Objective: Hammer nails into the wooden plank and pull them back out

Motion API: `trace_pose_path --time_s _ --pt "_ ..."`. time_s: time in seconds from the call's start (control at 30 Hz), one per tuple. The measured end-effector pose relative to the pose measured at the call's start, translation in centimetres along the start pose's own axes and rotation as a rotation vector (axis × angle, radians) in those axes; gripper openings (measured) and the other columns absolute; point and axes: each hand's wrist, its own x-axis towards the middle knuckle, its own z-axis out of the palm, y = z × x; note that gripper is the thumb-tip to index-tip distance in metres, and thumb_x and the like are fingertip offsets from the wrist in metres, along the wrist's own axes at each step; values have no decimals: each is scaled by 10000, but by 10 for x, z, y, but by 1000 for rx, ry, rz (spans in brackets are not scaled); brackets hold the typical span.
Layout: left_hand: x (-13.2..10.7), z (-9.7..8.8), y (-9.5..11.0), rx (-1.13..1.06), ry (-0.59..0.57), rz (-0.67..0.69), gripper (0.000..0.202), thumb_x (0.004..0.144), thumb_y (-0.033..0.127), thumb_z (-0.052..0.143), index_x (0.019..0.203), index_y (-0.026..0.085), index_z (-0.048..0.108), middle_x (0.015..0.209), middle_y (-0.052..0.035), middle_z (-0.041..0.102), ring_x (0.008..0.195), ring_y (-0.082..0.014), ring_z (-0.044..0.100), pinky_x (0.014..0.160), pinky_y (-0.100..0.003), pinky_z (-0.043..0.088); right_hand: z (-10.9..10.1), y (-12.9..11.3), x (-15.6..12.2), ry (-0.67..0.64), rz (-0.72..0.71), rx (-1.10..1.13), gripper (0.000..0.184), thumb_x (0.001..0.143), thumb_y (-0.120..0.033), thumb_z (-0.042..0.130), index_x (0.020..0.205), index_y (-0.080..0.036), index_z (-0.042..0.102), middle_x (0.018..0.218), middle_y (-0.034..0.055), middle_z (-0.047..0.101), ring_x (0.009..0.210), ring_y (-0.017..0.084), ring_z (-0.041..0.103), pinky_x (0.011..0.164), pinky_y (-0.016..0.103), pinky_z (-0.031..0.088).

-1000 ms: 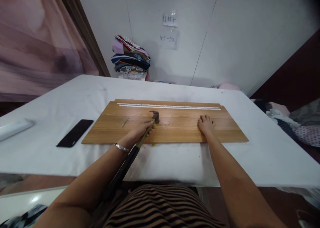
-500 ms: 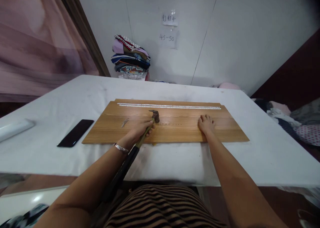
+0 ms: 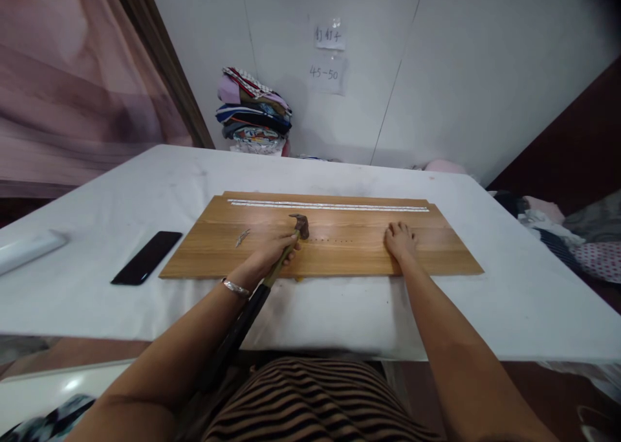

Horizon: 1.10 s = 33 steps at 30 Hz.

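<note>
1. The hammer is gripped near its head by the person's left hand.
2. The right hand rests, fingers slightly spread, on the wooden board under both hands.
3. Dark dots line up between the hands; nails lie left of the left hand.
4. Farther left lies a phone.

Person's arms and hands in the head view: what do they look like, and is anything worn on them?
The left hand and right hand are ungloved, and no sleeves show on the left arm or right arm. A shiny silvery bracelet circles the left wrist; the right wrist is bare.
</note>
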Motion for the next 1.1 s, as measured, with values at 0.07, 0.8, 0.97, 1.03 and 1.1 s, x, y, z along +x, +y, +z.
trace_pose_path --time_s 0.07,0.8,0.97,1.03,1.1 --pt "0 0 0 2 -3 10 237 841 356 735 894 156 620 699 -14 618 470 -73 460 402 -191 297 0 0 0 2 -2 -3 507 1053 -321 293 1412 -191 627 1600 150 479 1470 295 388 1192 531 288" --pt "-2 2 4 30 7 15 209 858 346 708 846 161 611 691 -25 616 475 -77 456 408 -192 303 1 1 2 4 -9 -7 510 1055 -332 286 1408 -204 630 1593 150 482 1470 294 386 1181 536 298" --pt "-4 4 8 13 -14 34 213 849 340 720 872 159 611 710 -19 625 472 -69 460 412 -194 313 1 1 1 4 -4 -11 506 1053 -333 293 1398 -205 641 1581 154 492 1463 296 392 1177 538 299" --pt "-4 5 8 18 -4 32 219 845 341 725 868 159 607 710 -19 628 473 -70 465 409 -194 311 0 1 1 3 -5 -12 506 1052 -331 295 1403 -207 638 1582 155 491 1457 293 401 1177 533 301" --pt "-4 5 7 26 0 26 229 844 351 729 867 157 609 702 -20 629 471 -71 467 406 -193 310 0 0 1 2 -5 -11 509 1051 -327 293 1408 -202 634 1589 158 484 1457 296 402 1176 534 302"
